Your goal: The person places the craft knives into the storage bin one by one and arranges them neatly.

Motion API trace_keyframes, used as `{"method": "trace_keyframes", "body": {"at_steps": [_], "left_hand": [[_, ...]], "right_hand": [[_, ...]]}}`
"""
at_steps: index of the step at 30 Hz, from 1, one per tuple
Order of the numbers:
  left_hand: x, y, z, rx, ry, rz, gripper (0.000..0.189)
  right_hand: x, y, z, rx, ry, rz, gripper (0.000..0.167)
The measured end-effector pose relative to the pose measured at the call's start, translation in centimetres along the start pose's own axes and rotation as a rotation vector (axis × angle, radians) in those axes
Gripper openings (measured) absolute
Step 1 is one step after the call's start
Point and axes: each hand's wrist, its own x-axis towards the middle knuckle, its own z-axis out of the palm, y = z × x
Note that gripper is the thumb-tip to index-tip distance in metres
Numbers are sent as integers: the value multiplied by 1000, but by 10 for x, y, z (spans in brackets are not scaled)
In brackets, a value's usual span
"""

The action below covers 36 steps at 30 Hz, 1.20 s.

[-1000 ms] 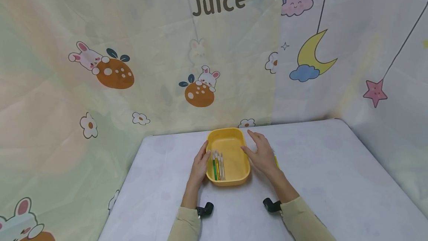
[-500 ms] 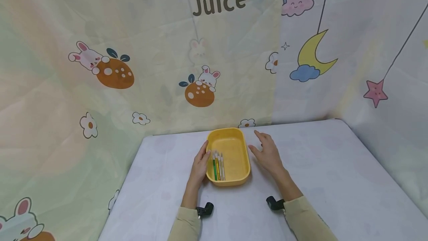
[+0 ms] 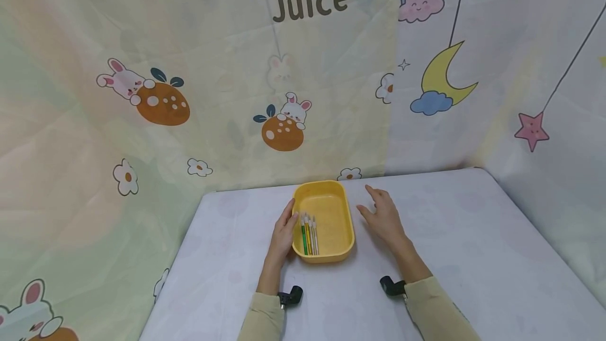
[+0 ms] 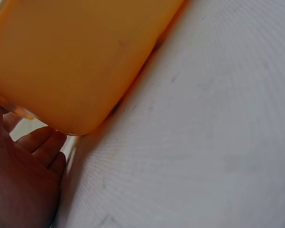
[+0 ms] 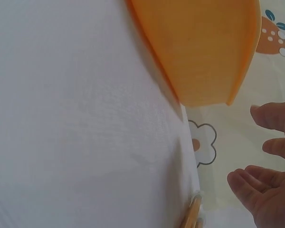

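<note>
A yellow plastic tray (image 3: 331, 236) stands on the white-covered table, and several slim pencils (image 3: 310, 238) with pale tips lie side by side along its left part. My left hand (image 3: 282, 233) holds the tray's left side, thumb at the rim and fingers against the outer wall. In the left wrist view, the fingers of that hand (image 4: 33, 166) meet the tray's wall (image 4: 80, 71). To the right of the tray, my right hand (image 3: 385, 222) is apart from it, fingers spread and nothing between them. Near that hand, the right wrist view shows the ends of light-brown pencils (image 5: 192, 213).
Behind the table (image 3: 464, 257) hangs a printed cloth (image 3: 218, 93) with rabbits, flowers and a moon. The table's back edge runs close behind the tray. A black wrist camera (image 3: 292, 297) sits by the left sleeve, another camera (image 3: 393, 286) by the right.
My right hand has moved right, from the tray's right rim to a short way off. The yellow pencil seen beside it earlier is now hidden. My left hand and the tray stay put.
</note>
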Motion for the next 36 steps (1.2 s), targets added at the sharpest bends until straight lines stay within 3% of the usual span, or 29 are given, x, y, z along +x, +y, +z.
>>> {"method": "trace_keyframes", "body": {"at_steps": [20,27,36], "left_hand": [[7,0,3,-18,-1,-28,51],[4,2,3,-6,-5,3,49],[-2,3,0,3,7,-12,49]], "right_hand": [[0,6,-8,-35,-45,71,69],[-2,8,-9,-41,-63,96,69],[-4,11,-6,-54,-82,86,68]]}}
